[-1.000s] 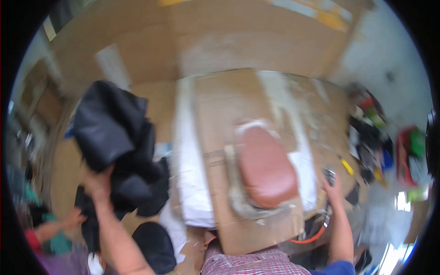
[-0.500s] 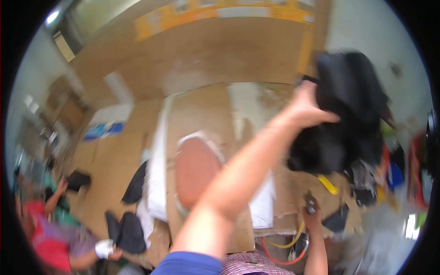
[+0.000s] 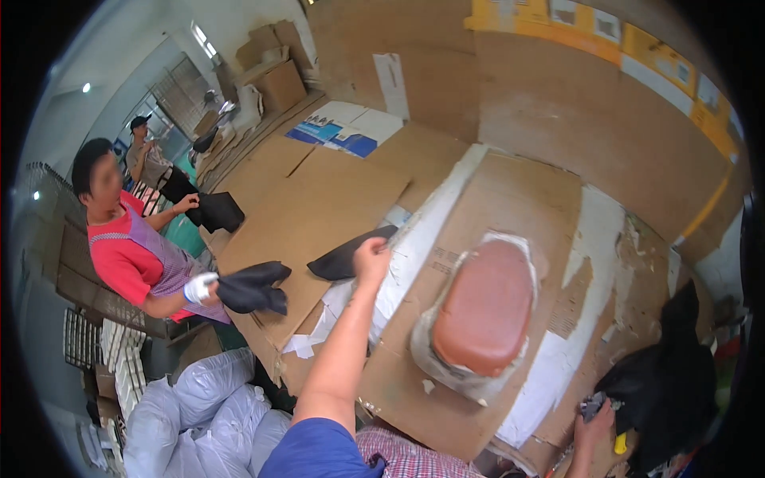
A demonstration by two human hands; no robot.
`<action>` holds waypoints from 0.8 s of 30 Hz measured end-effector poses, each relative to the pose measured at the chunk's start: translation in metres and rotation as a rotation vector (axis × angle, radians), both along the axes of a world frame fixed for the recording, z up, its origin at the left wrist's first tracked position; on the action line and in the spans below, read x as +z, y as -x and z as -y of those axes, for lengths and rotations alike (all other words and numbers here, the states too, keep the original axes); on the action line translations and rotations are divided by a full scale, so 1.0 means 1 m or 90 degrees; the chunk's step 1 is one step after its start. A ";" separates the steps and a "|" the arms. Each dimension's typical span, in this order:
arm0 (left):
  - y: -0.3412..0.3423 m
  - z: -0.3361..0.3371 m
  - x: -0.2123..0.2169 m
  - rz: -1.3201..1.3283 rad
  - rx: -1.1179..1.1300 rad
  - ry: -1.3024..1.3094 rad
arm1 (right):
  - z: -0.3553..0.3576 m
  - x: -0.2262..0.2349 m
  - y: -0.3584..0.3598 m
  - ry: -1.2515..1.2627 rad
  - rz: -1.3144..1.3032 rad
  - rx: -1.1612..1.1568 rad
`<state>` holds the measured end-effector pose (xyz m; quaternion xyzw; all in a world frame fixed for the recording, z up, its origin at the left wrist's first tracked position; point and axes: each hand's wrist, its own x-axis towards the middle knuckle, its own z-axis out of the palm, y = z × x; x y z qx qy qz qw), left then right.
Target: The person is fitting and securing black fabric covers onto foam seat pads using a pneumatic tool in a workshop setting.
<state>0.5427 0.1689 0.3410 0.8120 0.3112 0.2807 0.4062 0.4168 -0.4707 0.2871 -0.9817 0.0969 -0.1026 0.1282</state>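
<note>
While the person's left arm stretches forward over the cardboard-covered desk [image 3: 494, 207], the left hand [image 3: 371, 259] is closed on the near end of a flat black fabric piece [image 3: 347, 253], which lies on the brown cardboard sheet [image 3: 319, 199] beside the white strip; the fingers seem pinched around its edge, probably because a thin, limp piece can only be lifted that way. The right hand [image 3: 594, 418] is low at the desk's near right corner, curled around a small grey tool [image 3: 591, 405] I cannot identify, and just beside it a heap of black fabric [image 3: 665, 382] hangs over the desk edge, likely kept within easy reach. In the middle of the desk sits a rounded reddish-brown form [image 3: 484, 307] on pale padding. To the left, a co-worker in a red shirt and apron holds another dark fabric piece [image 3: 253, 287] in a gloved hand [image 3: 199, 287], and white filled sacks [image 3: 207, 398] lie on the floor below.
</note>
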 end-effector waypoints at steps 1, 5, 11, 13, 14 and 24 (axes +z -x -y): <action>0.008 -0.031 -0.021 -0.060 0.070 0.029 | -0.001 -0.012 -0.003 0.089 0.052 0.055; 0.036 -0.136 -0.090 -0.276 0.297 0.031 | -0.036 0.033 -0.018 0.121 0.118 0.036; 0.029 -0.183 -0.124 -0.498 0.133 0.146 | -0.206 0.174 -0.072 -0.045 0.286 0.207; 0.054 -0.214 -0.141 -0.563 0.092 0.018 | -0.278 0.192 -0.083 -0.154 0.261 0.272; 0.050 -0.205 -0.138 -0.526 0.053 -0.092 | -0.309 0.200 -0.083 -0.234 0.246 0.304; 0.073 -0.110 0.122 0.160 -0.401 0.583 | -0.518 0.124 -0.043 -0.957 -0.616 0.406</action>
